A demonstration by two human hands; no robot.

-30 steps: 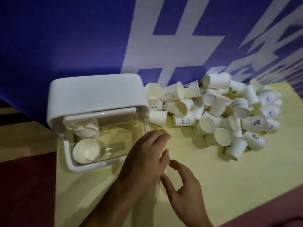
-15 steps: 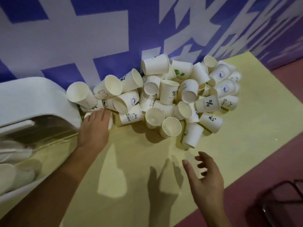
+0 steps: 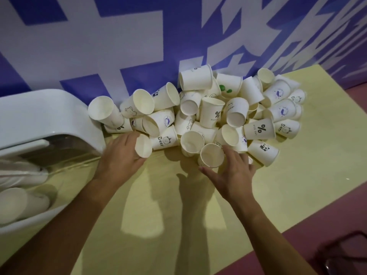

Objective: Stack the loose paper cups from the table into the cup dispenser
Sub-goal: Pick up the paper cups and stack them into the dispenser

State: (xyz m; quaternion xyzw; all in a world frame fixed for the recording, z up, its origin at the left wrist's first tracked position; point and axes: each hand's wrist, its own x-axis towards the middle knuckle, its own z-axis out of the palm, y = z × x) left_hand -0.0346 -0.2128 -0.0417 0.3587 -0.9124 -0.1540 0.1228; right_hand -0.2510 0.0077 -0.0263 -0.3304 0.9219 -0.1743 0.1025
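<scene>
A: What can't you make out?

B: The dispenser [image 3: 45, 114] is cut off at the left edge. Only its white hood and part of the clear front show. Cups inside [image 3: 14, 201] are blurred pale shapes and I can't count them. Bottom right, on the floor [image 3: 297, 241], a dark object [image 3: 345, 253] is cropped and unreadable.

A: And the loose cups?

B: The pile [image 3: 214, 112] lies on the bench [image 3: 297, 185] against the blue-and-white wall [image 3: 99, 46], just right of the dispenser. Many cups are half buried under others.

A: The hands?

B: The left hand [image 3: 121, 155] grips the left cup [image 3: 143, 145], which lies on its side at the pile's near-left edge, fingers above it and thumb beneath. The right hand [image 3: 234, 171] has wide fingers, the thumb stretched out below the right cup [image 3: 211, 155] at the pile's front. Its fingertips are hidden among cups, so I can't tell whether they touch.

A: Changed from half a second ago?

B: Then the left hand lay flat on the pile's edge, and now the cup's mouth shows in its grip. The right hand hung over bare bench, well apart from the pile. It has reached it.
</scene>
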